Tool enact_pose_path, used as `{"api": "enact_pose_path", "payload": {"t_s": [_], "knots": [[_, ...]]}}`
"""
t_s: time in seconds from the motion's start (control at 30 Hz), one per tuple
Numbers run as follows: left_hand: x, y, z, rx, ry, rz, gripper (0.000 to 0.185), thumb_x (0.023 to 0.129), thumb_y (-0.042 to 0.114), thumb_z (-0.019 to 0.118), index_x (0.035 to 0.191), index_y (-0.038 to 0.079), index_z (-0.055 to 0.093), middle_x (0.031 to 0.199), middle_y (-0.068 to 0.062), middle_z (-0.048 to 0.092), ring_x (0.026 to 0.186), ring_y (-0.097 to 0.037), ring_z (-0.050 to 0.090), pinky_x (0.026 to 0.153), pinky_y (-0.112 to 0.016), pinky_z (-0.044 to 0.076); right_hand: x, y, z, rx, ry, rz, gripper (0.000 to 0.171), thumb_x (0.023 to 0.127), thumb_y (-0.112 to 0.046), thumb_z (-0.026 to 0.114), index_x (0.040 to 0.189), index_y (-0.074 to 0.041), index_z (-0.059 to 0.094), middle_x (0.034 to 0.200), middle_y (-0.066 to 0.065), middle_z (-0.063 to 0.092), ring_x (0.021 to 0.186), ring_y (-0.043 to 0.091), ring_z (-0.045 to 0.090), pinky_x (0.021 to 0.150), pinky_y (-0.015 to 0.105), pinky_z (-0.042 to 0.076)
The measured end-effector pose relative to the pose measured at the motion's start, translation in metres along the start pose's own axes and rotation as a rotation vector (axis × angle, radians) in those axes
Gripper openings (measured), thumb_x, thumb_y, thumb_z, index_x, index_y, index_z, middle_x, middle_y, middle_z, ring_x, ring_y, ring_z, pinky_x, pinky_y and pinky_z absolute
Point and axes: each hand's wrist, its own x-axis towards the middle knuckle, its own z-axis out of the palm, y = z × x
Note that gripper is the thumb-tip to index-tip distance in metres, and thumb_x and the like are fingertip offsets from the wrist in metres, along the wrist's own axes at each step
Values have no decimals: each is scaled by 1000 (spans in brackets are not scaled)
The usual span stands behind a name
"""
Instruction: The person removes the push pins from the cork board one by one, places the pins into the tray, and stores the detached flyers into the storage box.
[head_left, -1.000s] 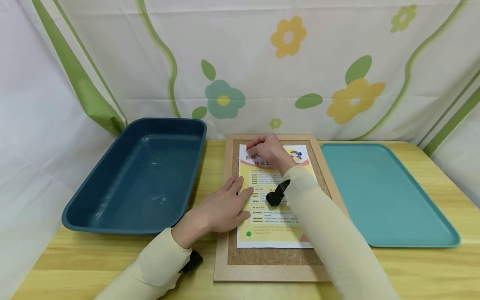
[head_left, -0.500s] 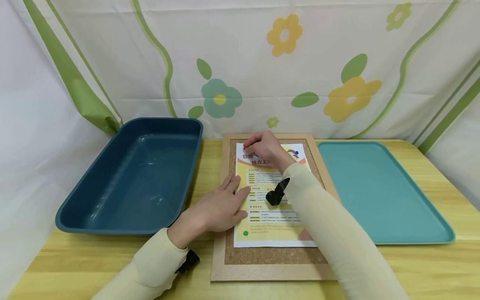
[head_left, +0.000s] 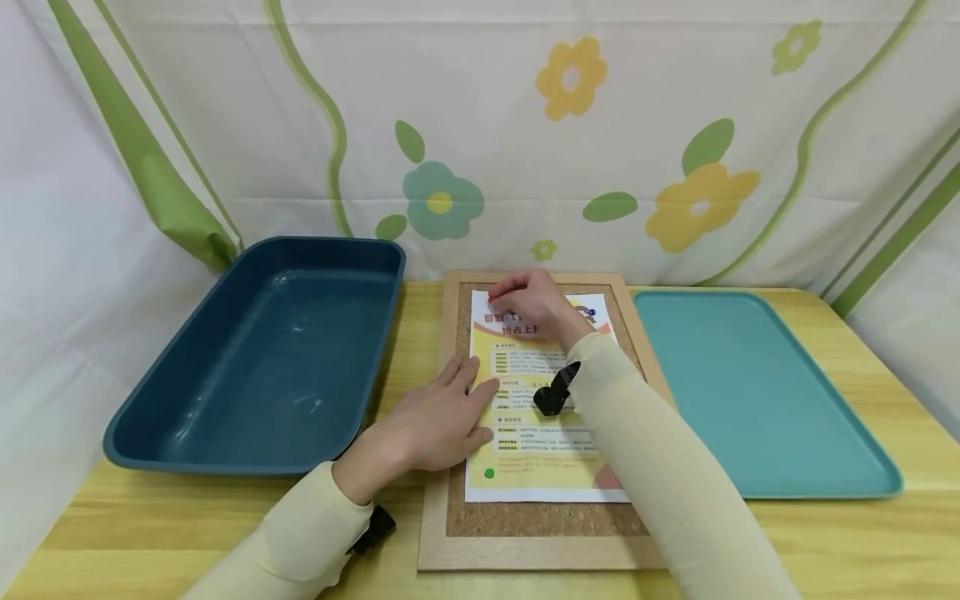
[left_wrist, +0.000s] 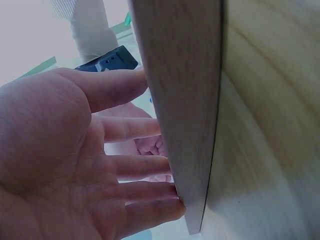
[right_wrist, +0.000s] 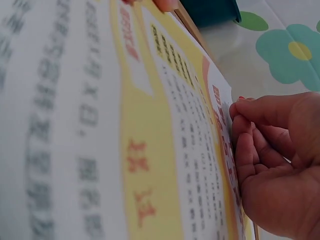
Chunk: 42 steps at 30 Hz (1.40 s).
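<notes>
A printed poster (head_left: 547, 492) lies on a wood-framed cork board (head_left: 547, 521). In the head view my right hand (head_left: 536, 304) pinches a red pushpin (head_left: 492, 299) at the poster's top left corner. The right wrist view shows the thumb and index finger together there, with only a bit of red visible. My left hand (head_left: 442, 421) rests with spread, straight fingers over the board's left edge and the poster; the left wrist view has its palm beside the wooden frame (left_wrist: 182, 110). A blue pushpin (head_left: 592, 312) sits at the top right, a green pushpin (head_left: 489, 472) at the lower left.
A deep dark blue tub (head_left: 262, 367) stands left of the board. To the right lies a flat teal tray (head_left: 772, 400). Behind the wooden table (head_left: 180, 533) hangs a white curtain (head_left: 510, 100) with flowers.
The head view has shifted slightly. Both hands keep their places on the board, and the right fingers stay on the red pushpin.
</notes>
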Motion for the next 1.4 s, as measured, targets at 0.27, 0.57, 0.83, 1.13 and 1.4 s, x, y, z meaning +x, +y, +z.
{"api": "enact_pose_path", "payload": {"t_s": [0.27,0.57,0.83,1.13,1.4], "knots": [[-6,-1,1,-2,13,-8,64,110,34,59,166,12,38,177,-22,20,165,-43,17,126,-56,38,0,-4,8,4,-27,-15,19,99,-13,75,117,-11,79,120,8,74,103,22,66,93,33,50],[-9,-4,2,-12,19,-19,64,110,34,58,166,12,37,177,-23,19,165,-44,15,126,-56,37,-8,-12,-6,-37,-31,-42,22,100,-12,73,121,-8,77,123,9,74,113,25,65,101,38,50],[1,1,2,2,2,20,65,110,34,58,167,12,36,177,-23,17,165,-44,14,127,-54,36,-23,-11,-44,-37,33,-47,27,101,-13,73,127,-5,73,130,11,72,127,29,60,119,52,41],[4,1,1,15,-12,18,64,111,34,57,167,11,36,177,-23,17,165,-44,14,128,-53,36,-32,-5,-64,-29,68,-62,29,103,-18,72,129,-7,74,130,10,73,126,27,62,118,50,43],[3,-1,2,5,-10,4,65,111,35,57,167,12,35,177,-22,16,166,-44,12,129,-53,34,-37,-2,-73,-31,106,-86,26,101,-17,74,125,-8,78,125,9,76,112,25,64,105,47,49]]}}
